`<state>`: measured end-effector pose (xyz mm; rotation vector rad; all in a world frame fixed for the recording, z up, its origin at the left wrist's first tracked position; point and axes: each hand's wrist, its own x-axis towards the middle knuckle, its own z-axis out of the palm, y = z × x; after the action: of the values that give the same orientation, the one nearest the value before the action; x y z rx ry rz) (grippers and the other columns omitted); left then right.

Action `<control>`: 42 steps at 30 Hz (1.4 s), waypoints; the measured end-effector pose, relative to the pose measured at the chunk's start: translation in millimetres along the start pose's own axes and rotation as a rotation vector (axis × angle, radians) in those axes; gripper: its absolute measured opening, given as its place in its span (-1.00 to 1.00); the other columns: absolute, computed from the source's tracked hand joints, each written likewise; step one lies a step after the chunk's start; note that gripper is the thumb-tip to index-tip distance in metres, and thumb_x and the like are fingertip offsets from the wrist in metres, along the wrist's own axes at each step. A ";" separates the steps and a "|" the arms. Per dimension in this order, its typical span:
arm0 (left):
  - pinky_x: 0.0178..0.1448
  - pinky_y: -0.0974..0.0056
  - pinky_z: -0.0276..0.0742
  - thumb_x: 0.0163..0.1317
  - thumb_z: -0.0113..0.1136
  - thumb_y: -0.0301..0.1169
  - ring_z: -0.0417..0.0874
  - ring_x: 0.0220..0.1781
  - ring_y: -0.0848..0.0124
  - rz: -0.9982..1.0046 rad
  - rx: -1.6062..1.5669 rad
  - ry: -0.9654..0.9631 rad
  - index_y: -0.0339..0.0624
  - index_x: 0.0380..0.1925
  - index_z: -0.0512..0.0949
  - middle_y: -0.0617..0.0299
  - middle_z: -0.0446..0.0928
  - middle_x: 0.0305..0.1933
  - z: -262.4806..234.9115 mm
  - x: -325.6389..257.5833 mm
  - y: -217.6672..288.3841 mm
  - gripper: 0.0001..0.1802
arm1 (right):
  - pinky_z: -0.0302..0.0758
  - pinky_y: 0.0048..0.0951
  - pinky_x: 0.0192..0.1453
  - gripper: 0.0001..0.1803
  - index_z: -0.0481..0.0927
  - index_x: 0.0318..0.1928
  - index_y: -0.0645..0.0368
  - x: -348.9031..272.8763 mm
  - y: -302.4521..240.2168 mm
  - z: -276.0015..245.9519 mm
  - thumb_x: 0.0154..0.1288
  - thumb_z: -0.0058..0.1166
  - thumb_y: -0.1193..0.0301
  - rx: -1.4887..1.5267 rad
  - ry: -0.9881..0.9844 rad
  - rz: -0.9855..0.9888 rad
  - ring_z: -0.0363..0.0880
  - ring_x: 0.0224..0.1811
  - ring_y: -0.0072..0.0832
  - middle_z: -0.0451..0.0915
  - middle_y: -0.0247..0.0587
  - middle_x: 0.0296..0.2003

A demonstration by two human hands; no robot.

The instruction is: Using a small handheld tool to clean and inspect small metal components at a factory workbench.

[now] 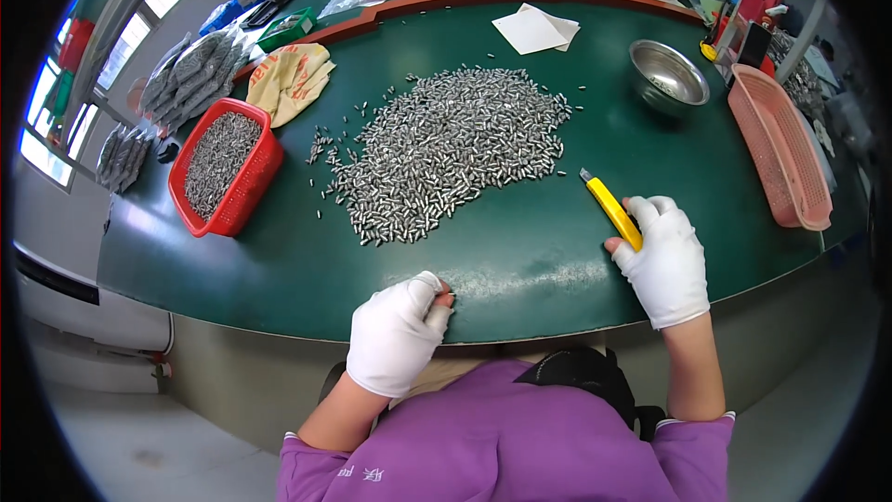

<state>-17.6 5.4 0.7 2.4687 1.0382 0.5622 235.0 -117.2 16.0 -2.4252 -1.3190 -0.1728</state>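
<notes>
You sit at a broad dark-green table (pixel 279 260) with a curved near edge, windows (pixel 139 28) along the wall to your left. Take the wide heap of small silver metal pins (pixel 446 149) at the table's middle as your landmark. Left of the heap stands a red plastic mesh basket (pixel 249 188) filled with more pins; far right of it lies a long pink plastic mesh tray (pixel 780 149). Beyond the heap to the right sits a round steel bowl (pixel 667 76), and white paper sheets (pixel 534 30) lie behind it. Nearer you than the heap, your right hand (pixel 667 260) in a white glove is closed around a yellow utility knife (pixel 613 209), its blade tip pointing toward the heap. Your gloved left hand (pixel 400 330) rests curled at the table's edge, fingertips pinched together; whether it holds anything you cannot tell.
</notes>
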 end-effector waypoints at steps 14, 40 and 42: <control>-0.35 0.26 0.51 0.09 0.31 -0.51 0.60 -0.48 0.25 0.052 0.008 -0.009 -0.13 -0.38 0.59 0.16 0.57 -0.49 -1.6 -0.8 3.3 -0.90 | 0.56 -0.14 -0.15 -0.35 0.22 0.41 0.08 -94.4 -34.1 -3.4 0.38 0.06 0.21 0.720 -0.473 -0.091 0.64 -0.32 -0.01 0.63 0.04 -0.30; -0.39 0.25 0.49 0.00 0.36 -0.53 0.58 -0.51 0.21 0.064 -0.012 -0.020 -0.17 -0.48 0.55 0.14 0.54 -0.52 -0.8 -1.5 1.4 -0.86 | 0.56 -0.27 -0.51 -0.36 0.36 0.34 0.13 -68.7 -70.4 0.0 0.20 0.07 0.41 0.383 -0.498 -0.415 0.57 -0.62 -0.27 0.54 -0.21 -0.62; -0.39 0.24 0.49 0.00 0.36 -0.53 0.58 -0.50 0.20 0.071 -0.007 -0.018 -0.17 -0.48 0.55 0.14 0.55 -0.52 -1.2 -0.9 1.4 -0.86 | 0.55 -0.26 -0.52 -0.37 0.37 0.33 0.14 -64.4 -70.0 -1.4 0.20 0.07 0.41 0.396 -0.510 -0.418 0.57 -0.63 -0.27 0.54 -0.20 -0.63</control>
<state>-18.0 4.1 2.2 2.5084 0.9435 0.5633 141.3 -133.9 17.7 -1.8965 -1.8571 0.5839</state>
